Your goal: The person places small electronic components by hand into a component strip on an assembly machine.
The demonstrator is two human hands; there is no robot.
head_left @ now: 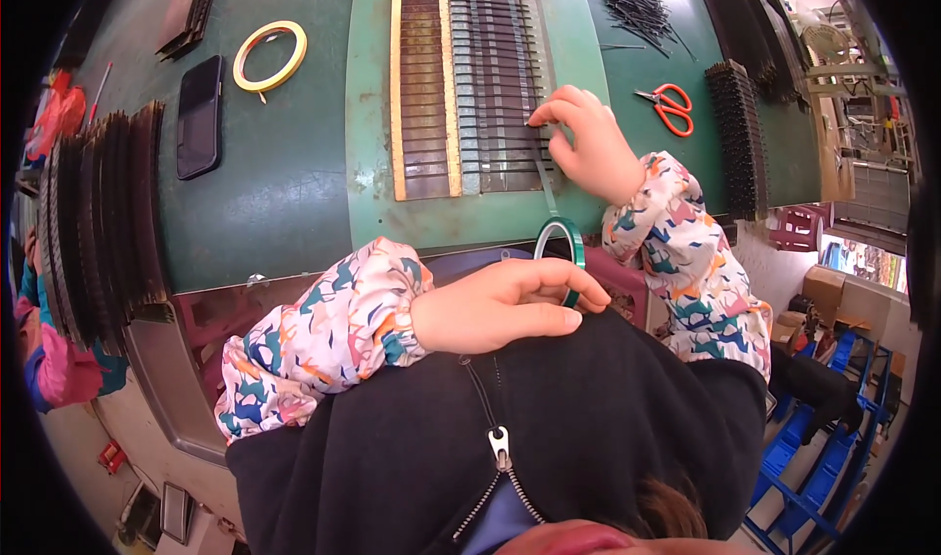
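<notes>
My left hand [505, 305] is closed round a roll of green tape [576, 244], close to my chest at the table's near edge. From the roll a strip of tape [545, 178] stretches up to the right side of a fixture [425, 95] with light yellow edge strips. Thin dark strips lie in rows across that fixture, with a grey band [487, 75] running over them. My right hand [590, 144] rests at the fixture's right edge, its fingertips closed where the tape meets the rows; the tape's end under them is hidden.
Left of the fixture lie a yellow tape roll [270, 55] and a black phone [200, 116]. Red-handled scissors [672, 110] and a pile of black strips [637, 11] lie to the right. Stacks of dark strips stand at the left [103, 222] and right [737, 139].
</notes>
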